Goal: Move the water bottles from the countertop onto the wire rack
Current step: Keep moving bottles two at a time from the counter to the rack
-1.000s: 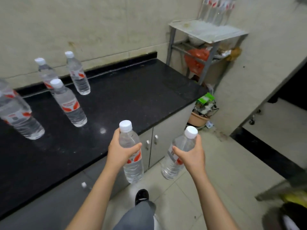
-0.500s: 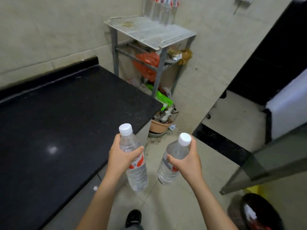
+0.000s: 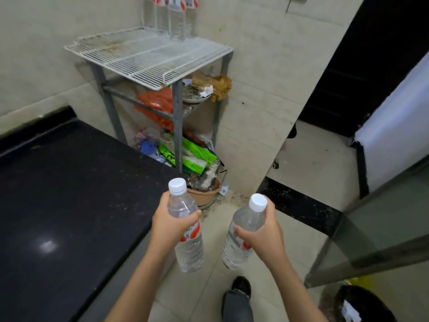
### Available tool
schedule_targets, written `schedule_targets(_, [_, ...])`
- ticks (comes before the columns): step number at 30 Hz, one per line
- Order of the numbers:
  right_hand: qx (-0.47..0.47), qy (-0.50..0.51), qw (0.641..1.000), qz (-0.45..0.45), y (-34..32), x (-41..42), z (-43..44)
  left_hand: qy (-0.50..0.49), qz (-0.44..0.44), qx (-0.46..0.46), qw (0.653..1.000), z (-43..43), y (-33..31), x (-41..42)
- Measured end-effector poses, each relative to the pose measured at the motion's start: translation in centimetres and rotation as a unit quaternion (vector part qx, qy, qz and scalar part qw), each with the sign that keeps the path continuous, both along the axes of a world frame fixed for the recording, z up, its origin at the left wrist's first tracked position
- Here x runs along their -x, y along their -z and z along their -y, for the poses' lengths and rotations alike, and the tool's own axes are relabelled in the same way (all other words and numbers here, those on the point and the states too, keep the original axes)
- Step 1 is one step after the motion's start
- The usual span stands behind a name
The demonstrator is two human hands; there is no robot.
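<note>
Two water bottles are in transit, one per hand. The left bottle is gripped round its mid-body by the left hand, cap up and approx. upright, just beside the end of the counter. The right bottle is gripped by the right hand round the label zone and tilts cap-right above the floor. Neither bottle touches the counter. Both are well short of the wire rack.

Rack: the top shelf lies ahead, against the wall. A row of bottles stands at its rear. It shows four, poss. more, as the frame edge crops them.

Step in hand: carry and place.
1. Raise both bottles above shelf height before crossing the front lip. It turns up and may catch a base.
2. Right the tilted bottle.
3. Set each base flat across several wires, in front of the rear row, w/o knocking it.
4. Let go only when each bottle stands unaided.

Caution: a basin and clutter sit at the rack's foot, so step in with care.
</note>
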State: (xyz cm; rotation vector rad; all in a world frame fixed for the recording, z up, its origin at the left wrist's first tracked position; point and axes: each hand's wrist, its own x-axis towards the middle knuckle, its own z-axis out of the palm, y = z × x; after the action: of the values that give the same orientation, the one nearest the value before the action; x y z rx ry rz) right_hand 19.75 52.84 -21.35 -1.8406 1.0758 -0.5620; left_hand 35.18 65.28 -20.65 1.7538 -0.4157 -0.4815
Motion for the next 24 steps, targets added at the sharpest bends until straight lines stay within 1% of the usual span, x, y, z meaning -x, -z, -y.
schedule_targets(3, [0.024,-0.028,0.999,0.022,-0.2,-1.0,5.8,-0.020,0.029,0.017,0.999,5.2,-0.4,-0.8])
schedule_targets(8, [0.039,-0.083,0.995,0.037,-2.9,-3.2,15.5,-0.070,0.067,0.054,0.994,13.5,-3.1,-1.8])
schedule_targets(12, [0.068,-0.111,0.990,0.059,-5.7,-5.1,21.9,-0.104,0.099,0.087,0.986,18.1,-5.9,-2.9])
schedule_targets(16, [0.087,-0.137,0.983,0.092,-8.3,-7.4,26.6,-0.134,0.120,0.114,0.977,21.4,-8.8,-4.5])
schedule_targets(21, [0.122,-0.170,0.968,0.137,-12.3,-12.2,31.9,-0.124,0.166,0.135,0.969,25.8,-13.2,-8.6])
schedule_targets(24, [0.140,-0.164,0.959,0.182,-14.7,-16.1,34.8,-0.116,0.204,0.135,0.963,28.6,-15.9,-11.9])
